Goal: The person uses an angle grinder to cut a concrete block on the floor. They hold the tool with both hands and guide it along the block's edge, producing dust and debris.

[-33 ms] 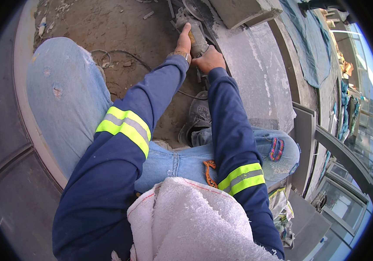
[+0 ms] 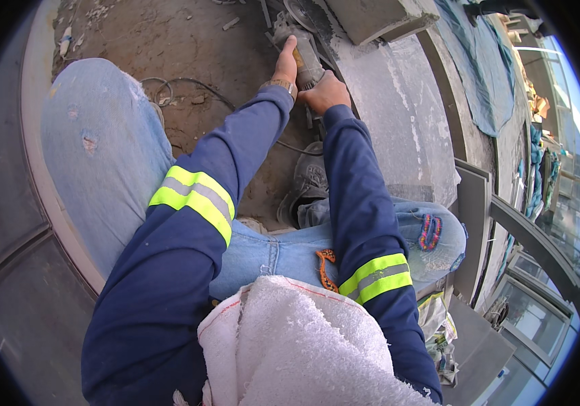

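Both of my hands are around a dusty grey angle grinder (image 2: 309, 62) at the top middle. My left hand (image 2: 286, 63) grips its front part, with the thumb along the body. Around the rear end is my right hand (image 2: 328, 93), its fingers partly hidden. The round disc (image 2: 301, 15) sits at the far end, beside the edge of a grey slab (image 2: 398, 101). Whether the disc touches the slab or is spinning, I cannot tell. A dark cable (image 2: 219, 95) loops over the dirt and passes behind my left forearm.
A concrete block (image 2: 379, 19) lies on the slab's far end. Dirt floor (image 2: 161, 40) with small rubble spreads at the far left. A grey panel (image 2: 5, 169) stands at left. At right are blue-green sheeting (image 2: 483, 74), a curved metal bar (image 2: 540, 237) and a plastic bag (image 2: 439, 331).
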`<action>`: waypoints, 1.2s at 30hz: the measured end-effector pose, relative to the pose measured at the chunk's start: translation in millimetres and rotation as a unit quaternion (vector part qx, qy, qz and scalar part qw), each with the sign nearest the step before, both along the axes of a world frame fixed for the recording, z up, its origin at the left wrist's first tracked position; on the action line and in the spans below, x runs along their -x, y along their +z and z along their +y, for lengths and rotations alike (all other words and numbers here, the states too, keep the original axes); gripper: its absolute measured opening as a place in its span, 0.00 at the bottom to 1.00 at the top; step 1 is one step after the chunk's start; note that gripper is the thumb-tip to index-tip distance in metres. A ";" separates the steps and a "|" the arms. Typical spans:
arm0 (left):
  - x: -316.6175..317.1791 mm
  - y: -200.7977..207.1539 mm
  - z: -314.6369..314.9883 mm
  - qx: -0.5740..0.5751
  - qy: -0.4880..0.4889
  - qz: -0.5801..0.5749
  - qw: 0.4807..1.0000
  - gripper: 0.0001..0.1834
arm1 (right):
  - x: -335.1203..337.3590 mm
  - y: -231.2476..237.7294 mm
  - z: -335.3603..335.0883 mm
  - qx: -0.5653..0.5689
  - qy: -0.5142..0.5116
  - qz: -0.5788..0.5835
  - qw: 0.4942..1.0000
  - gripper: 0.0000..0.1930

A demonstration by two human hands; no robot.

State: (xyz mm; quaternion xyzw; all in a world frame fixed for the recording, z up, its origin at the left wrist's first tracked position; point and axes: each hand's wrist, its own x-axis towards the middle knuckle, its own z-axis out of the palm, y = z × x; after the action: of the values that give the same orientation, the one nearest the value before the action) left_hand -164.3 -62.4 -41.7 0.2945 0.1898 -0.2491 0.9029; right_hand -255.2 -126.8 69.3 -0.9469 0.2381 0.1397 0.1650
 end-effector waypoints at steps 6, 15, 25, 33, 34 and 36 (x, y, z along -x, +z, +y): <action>-17.4 -12.4 -0.1 0.004 0.014 -0.015 1.000 0.36 | -11.9 -0.6 1.4 -0.003 0.010 -0.009 1.000 0.45; -14.4 -9.4 1.8 0.031 -0.003 0.006 0.999 0.29 | -8.1 -4.2 -2.1 -0.015 0.013 -0.031 0.999 0.40; 2.0 1.0 3.1 0.022 -0.007 0.008 1.000 0.30 | 4.7 0.4 -0.2 -0.009 0.004 -0.028 1.000 0.41; 11.0 -0.4 4.7 0.011 0.005 -0.002 1.000 0.31 | 14.0 -0.7 0.6 -0.009 0.010 -0.035 0.999 0.41; 11.6 -1.0 6.8 0.017 0.004 -0.008 1.000 0.31 | 14.2 -1.0 1.5 -0.010 0.011 -0.032 0.999 0.41; 18.2 7.1 5.8 0.031 -0.005 -0.003 0.999 0.31 | 18.0 -0.9 -0.7 -0.009 0.007 -0.024 1.000 0.41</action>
State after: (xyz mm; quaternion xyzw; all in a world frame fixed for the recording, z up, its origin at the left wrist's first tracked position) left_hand -182.4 -56.6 -34.6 0.2677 0.1779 -0.2590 0.9108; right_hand -273.1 -127.5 68.4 -0.9500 0.2265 0.1202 0.1781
